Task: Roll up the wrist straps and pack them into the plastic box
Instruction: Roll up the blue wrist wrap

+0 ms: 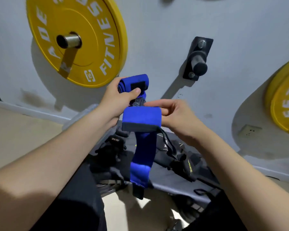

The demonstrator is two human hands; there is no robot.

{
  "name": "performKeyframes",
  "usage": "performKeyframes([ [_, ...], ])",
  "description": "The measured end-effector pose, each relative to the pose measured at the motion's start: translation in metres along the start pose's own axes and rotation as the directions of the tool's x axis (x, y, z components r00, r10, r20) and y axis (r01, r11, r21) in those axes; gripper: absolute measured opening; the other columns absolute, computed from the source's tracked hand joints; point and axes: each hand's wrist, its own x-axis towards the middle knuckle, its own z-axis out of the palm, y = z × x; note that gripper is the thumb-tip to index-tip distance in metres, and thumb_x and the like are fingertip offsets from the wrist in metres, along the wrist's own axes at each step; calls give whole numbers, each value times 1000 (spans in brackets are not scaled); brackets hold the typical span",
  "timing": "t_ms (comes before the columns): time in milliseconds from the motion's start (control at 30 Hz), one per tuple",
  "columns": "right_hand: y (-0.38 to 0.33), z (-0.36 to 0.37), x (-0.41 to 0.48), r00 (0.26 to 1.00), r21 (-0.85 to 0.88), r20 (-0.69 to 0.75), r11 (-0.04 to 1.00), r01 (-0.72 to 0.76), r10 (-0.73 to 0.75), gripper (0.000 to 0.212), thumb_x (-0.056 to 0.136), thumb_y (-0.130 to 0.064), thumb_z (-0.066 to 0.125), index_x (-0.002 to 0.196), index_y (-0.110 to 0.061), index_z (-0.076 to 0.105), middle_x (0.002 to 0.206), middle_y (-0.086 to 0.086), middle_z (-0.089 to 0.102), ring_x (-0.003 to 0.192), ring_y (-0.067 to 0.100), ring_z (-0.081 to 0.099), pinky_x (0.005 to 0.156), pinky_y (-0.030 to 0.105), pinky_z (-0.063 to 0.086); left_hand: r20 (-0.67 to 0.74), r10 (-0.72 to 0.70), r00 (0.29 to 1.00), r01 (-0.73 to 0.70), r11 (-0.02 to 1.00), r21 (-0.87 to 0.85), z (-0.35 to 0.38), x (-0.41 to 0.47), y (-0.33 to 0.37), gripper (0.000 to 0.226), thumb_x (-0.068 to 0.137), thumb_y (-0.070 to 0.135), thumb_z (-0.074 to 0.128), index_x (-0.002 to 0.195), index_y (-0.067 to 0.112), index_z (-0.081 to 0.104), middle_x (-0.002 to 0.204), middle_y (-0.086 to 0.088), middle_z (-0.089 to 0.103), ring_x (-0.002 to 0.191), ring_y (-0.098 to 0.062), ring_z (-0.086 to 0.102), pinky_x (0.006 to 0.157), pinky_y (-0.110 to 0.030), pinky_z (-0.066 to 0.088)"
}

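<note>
The left hand (118,97) curled round a rolled blue fabric wrist strap (133,82) below the yellow weight plate (77,39); the right hand (175,114) pinched a half-rolled strap (141,120), flat tail hanging free.

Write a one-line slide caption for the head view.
Left hand grips a rolled blue strap; right hand holds a second strap, its tail hanging.

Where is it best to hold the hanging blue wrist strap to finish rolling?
Probably the flat tail of the half-rolled blue fabric wrist strap, pinched from the front: it hangs free below the roll in the right hand.
</note>
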Motion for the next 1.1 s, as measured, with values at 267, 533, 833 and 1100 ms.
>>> performKeyframes([
  [267, -16, -9, 46, 960, -190, -255, 979, 68, -117, 62, 93, -48, 78, 89, 13, 68, 87, 36, 65, 70, 18, 55, 70, 36, 41, 128, -47, 991, 60, 993, -98, 26, 36, -3, 35, 95, 2, 72, 129, 9, 67, 114, -14, 80, 102, -33, 79, 82, -45, 67],
  [533, 13, -26, 69, 973, -184, -219, 982, 33, -74, 17, 110, -16, 58, 115, -25, 72, 101, -3, 83, 92, 14, 80, 81, 36, 65, 181, -101, 978, 149, 950, -274, 24, 54, -9, 29, 105, 19, 68, 132, 11, 68, 123, -12, 79, 112, -34, 77, 93, -53, 63],
  [833, 29, -16, 85, 917, -251, -394, 967, -40, -64, 36, 99, -47, 69, 82, -16, 70, 66, 8, 72, 57, 22, 65, 56, 35, 49, 182, -5, 983, 63, 948, -312, 37, 50, -16, 37, 103, 21, 68, 135, 1, 64, 126, -21, 76, 117, -38, 75, 101, -53, 61],
  [1100, 34, -16, 87, 889, -140, -438, 987, 76, -131, 21, 100, -41, 72, 103, -27, 57, 55, 8, 55, 47, 20, 42, 46, 26, 29, -21, 195, 981, -196, 978, -78, 54, 54, -33, 41, 97, 42, 76, 122, 10, 71, 114, -5, 81, 108, -26, 78, 95, -51, 63],
])
